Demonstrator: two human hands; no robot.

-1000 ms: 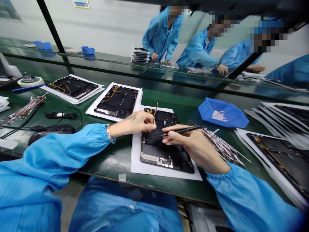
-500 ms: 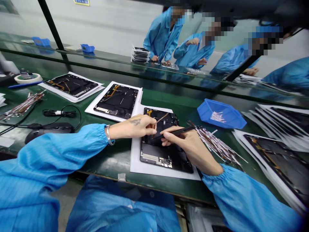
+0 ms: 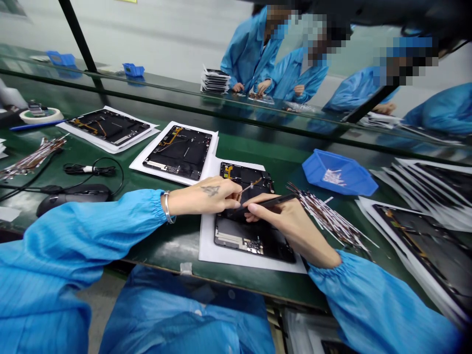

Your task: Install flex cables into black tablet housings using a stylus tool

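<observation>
An opened dark tablet (image 3: 271, 241) lies on white sheets (image 3: 207, 248) before me, its inner parts showing. Over its middle, my left hand (image 3: 210, 195) is closed in a pinch on a thin brown flex cable (image 3: 254, 185), whose free end slants up to the right. My right hand (image 3: 285, 216) grips black tweezers (image 3: 277, 200) like a pen, close to the left fingertips. The tweezers' tips are hard to make out against the dark tablet. To the right of this hand lies a loose bundle of flex cables (image 3: 328, 219).
A blue bin (image 3: 313, 169) with small pale pieces stands beyond the bundle. More opened tablets lie at the left (image 3: 177, 152) and right (image 3: 427, 241). A mouse (image 3: 73, 196), coiled cable (image 3: 92, 170) and tape roll (image 3: 42, 116) are at left. People in blue work behind the glass.
My left hand has shifted slightly to the right, and the flex cable's free end with it. The right hand stays nearly in place. Behind the glass, a co-worker's hands have lowered.
</observation>
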